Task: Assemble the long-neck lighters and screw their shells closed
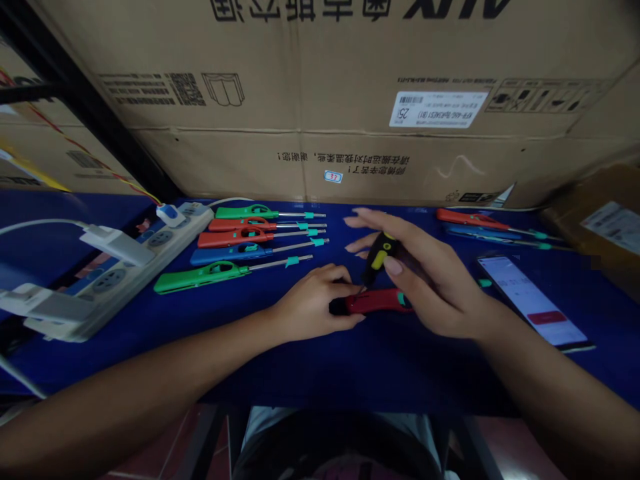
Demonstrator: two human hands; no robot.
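Note:
On the blue tabletop (400,367) lies a red lighter body (373,301), its right part hidden behind my right hand. My left hand (320,300) grips the lighter's left end between thumb and fingers. A black and yellow screwdriver (381,257) is held at a slant in my right hand (430,273), thumb pressed against its handle. Its tip points down at the red lighter near my left thumb; whether it sits in a screw I cannot make out. Left of the hands, long-necked lighters such as a green one (203,279) and a blue one (230,253) lie in a row with green tape on their necks.
A phone (537,303) with a lit screen lies at the right, below a red lighter (473,219) and a blue one (480,233). A white power strip (125,273) with plugs runs along the left. Large cardboard boxes (310,80) wall off the back.

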